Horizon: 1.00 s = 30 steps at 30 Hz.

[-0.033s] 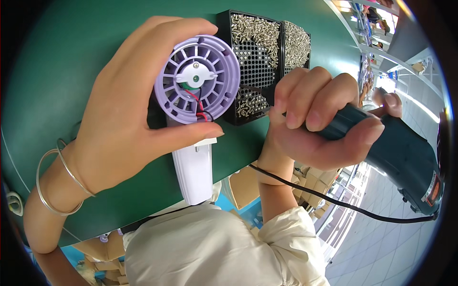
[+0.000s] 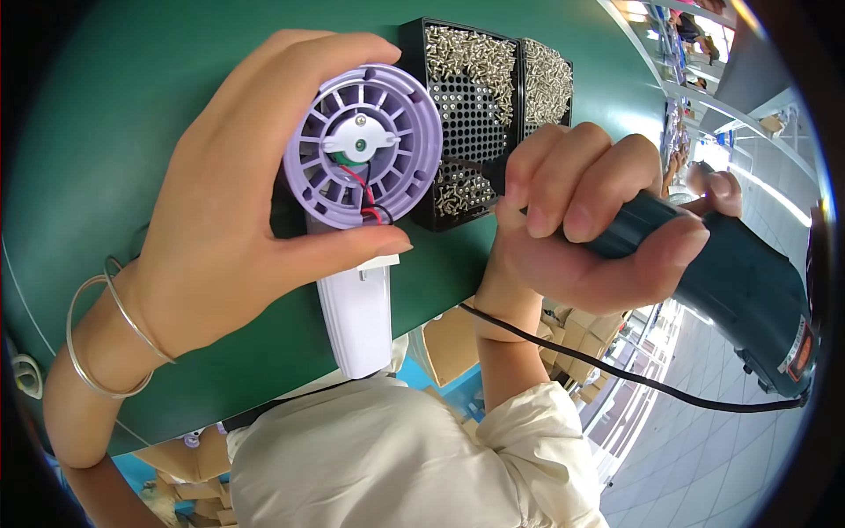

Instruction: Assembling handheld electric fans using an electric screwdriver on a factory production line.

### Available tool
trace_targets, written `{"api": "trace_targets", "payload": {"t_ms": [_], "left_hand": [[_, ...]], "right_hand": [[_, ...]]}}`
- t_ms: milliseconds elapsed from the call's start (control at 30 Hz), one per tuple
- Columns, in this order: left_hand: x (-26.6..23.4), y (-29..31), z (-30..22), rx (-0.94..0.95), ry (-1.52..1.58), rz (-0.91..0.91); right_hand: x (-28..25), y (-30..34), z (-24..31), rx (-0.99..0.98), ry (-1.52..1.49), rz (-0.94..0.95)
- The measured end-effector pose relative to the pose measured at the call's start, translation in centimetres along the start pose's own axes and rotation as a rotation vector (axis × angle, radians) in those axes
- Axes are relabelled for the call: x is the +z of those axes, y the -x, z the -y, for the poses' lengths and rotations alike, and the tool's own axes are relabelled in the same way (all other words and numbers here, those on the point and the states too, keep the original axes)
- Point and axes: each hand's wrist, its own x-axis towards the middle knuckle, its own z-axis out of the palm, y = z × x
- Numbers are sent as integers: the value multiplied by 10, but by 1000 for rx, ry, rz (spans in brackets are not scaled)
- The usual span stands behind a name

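My left hand [image 2: 220, 194] is wrapped round the purple round head of a small handheld fan [image 2: 414, 145], fingers over its top and thumb along its lower edge. A white motor mount [image 2: 361, 141] with a screw above its centre sits in the middle, and red and black wires [image 2: 368, 189] run below it. The white handle [image 2: 356, 321] points down toward me. My right hand [image 2: 590, 202] is closed round a dark green electric screwdriver [image 2: 748, 282]. Its thin bit [image 2: 462, 164] points left at the fan head's right edge; whether it touches, I cannot tell.
Behind the bit lies a black perforated screw tray [image 2: 471, 114] with many loose silver screws, and a second heap of screws [image 2: 546, 79] beside it. A black cord [image 2: 616, 378] hangs from the screwdriver. The green table [image 2: 176, 53] ends before my lap; cardboard boxes [image 2: 453, 343] stand below.
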Motion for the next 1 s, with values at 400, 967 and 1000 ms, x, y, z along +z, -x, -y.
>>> {"api": "trace_targets", "payload": {"t_ms": [400,967,1000], "left_hand": [[3,-1,-3,-39,55,-24],[5,1,-1,-68,167,-56],[5,3,0,-51,156,-61]], "right_hand": [[1,-8,25,-22,69,30],[35,-51,43,219,-193,312],[34,-53,45,257,-186,364]]}}
